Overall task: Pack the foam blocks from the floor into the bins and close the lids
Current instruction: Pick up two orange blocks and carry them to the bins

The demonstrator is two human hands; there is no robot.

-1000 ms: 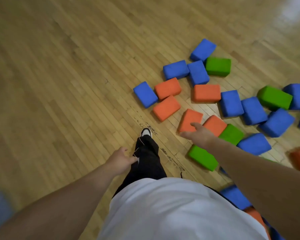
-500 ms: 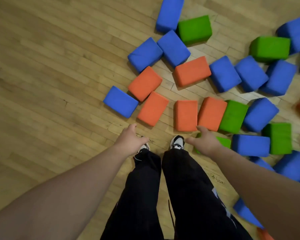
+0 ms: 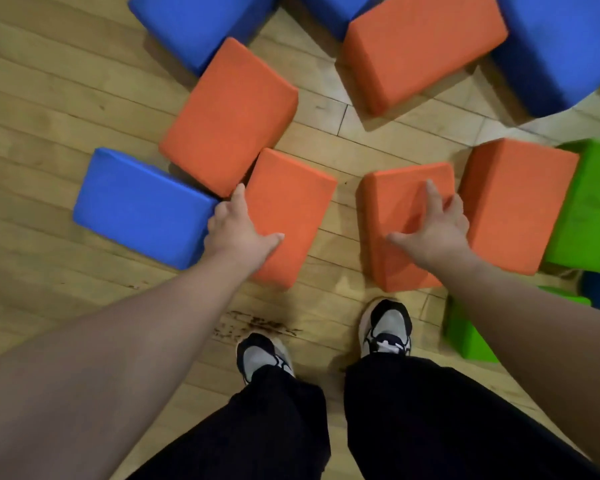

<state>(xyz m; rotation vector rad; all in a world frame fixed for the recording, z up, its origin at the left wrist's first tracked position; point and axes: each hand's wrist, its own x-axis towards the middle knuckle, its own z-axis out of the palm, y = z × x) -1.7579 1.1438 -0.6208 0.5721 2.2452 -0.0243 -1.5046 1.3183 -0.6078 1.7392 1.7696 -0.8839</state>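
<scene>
floor [image 3: 49, 98]: blue foam block [image 3: 142, 206] lying left | left hand [image 3: 238, 230] set at left edge of left orange foam block [image 3: 291, 209], thumb across top, grip cannot be told | right hand [image 3: 433, 230] spread wide atop right orange foam block [image 3: 392, 202] | sides to be squeezed firmly before lifting | half-second earlier, hands were held short of blocks

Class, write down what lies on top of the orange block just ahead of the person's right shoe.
The right hand lies on the orange block, fingers spread. The top beneath the palm is covered; whether fingertips hook over its right edge cannot be seen.
</scene>
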